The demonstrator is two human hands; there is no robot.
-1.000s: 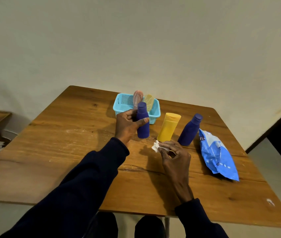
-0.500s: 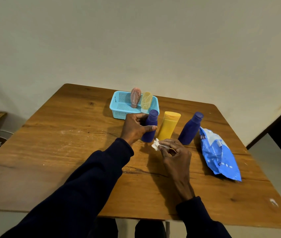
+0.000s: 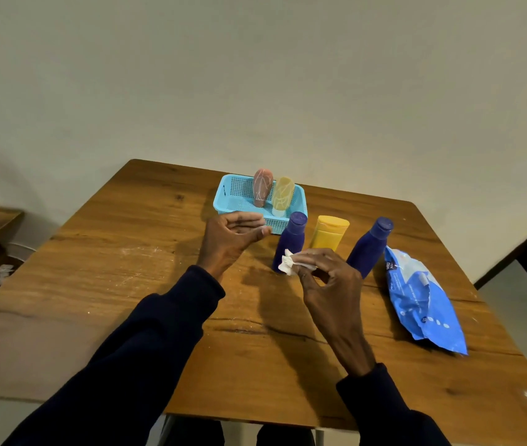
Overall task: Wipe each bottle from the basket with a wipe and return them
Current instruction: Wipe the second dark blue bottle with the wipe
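The desk (image 3: 120, 284) bears a blue basket (image 3: 233, 201) holding a pink bottle (image 3: 262, 188) and a pale bottle (image 3: 283, 196). The left hand (image 3: 233, 233) hovers at the basket's front wall, half open and empty. The right hand (image 3: 326, 278) pinches a white wipe (image 3: 287, 263) against the dark blue bottle (image 3: 289, 239) standing at the basket's front right corner.

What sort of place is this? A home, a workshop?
Most likely an ordinary room in a home, though I can't be sure. A worn wooden table stands by a plain, bare wall, and on it are household things: a small blue basket, plastic bottles and a pack of wipes.
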